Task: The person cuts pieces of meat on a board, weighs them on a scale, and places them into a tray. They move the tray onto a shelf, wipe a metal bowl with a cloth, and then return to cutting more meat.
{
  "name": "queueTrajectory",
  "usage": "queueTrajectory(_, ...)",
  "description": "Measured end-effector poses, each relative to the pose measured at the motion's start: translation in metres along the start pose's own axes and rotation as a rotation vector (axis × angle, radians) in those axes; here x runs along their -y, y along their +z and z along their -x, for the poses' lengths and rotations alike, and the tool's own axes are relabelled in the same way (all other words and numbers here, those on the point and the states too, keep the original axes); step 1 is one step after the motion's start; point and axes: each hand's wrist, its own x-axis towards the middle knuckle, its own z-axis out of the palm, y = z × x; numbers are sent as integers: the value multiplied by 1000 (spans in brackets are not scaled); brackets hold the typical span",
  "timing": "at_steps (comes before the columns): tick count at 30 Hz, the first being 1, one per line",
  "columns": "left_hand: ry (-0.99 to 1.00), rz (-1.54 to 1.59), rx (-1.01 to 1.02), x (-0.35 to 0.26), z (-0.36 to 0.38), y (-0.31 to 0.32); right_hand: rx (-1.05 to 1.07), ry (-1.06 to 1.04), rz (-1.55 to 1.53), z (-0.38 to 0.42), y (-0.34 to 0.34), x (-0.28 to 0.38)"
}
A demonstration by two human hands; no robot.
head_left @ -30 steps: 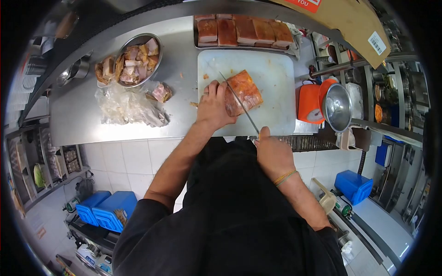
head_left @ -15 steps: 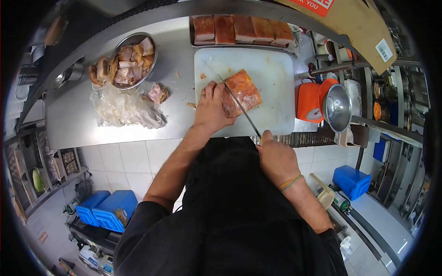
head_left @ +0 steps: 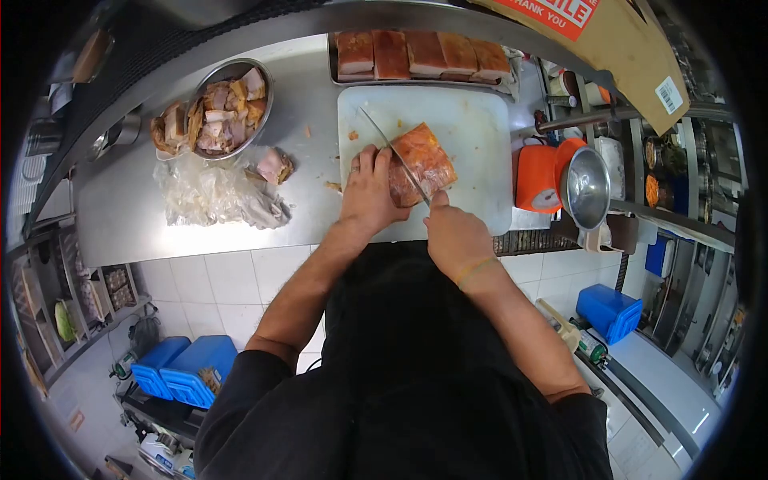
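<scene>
A block of reddish-brown meat (head_left: 428, 164) lies at an angle on the white cutting board (head_left: 480, 120). My left hand (head_left: 370, 192) presses against its left side, fingers curled over the near left edge. In my right hand (head_left: 458, 236) is the handle of a long knife (head_left: 398, 154), the fingers wrapped round it. The blade crosses the left part of the meat diagonally, its tip pointing to the far left over the board. Small scraps lie on the board around the meat.
Behind the board stands a tray of meat slabs (head_left: 390, 54). At left are a steel bowl of meat pieces (head_left: 232, 108), a crumpled plastic bag (head_left: 216, 192) and a loose meat chunk (head_left: 274, 166). An orange scale (head_left: 536, 178) and an empty steel bowl (head_left: 586, 188) sit at right.
My right hand has pushed the knife forward and to the left, so its tip reaches farther over the board. My left hand stays on the meat.
</scene>
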Motion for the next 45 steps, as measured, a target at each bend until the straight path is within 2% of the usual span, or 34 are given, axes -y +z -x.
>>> queueTrajectory(6, -38, 44, -7, 8, 2, -1, -22, -32, -35, -28, 1, 14)
queueTrajectory(11, -47, 33, -18, 0, 3, -1, -22, -42, -41, -12, -8, 18)
queueTrajectory(17, -38, 48, 5, -2, 2, 4, 158, 112, 93, 36, -36, 13)
queueTrajectory(23, 10, 58, -52, 3, -1, 11, 112, 80, 61, 6, -20, 12)
queueTrajectory(26, 35, 63, -34, 3, 5, 12, 113, -5, 58, -32, -12, 10)
queueTrajectory(28, 12, 59, -37, 1, 1, 7, 97, 40, 41, -39, -12, 13)
queueTrajectory(32, -9, 85, -51, -3, 0, 8, 124, 35, 60, -31, -8, 6)
queueTrajectory(38, -33, 101, -52, -2, 3, 13, 223, 128, 90, 30, -30, 6)
queueTrajectory(45, 14, 97, -68, 3, 3, 17, 129, 90, 59, -4, 6, -5)
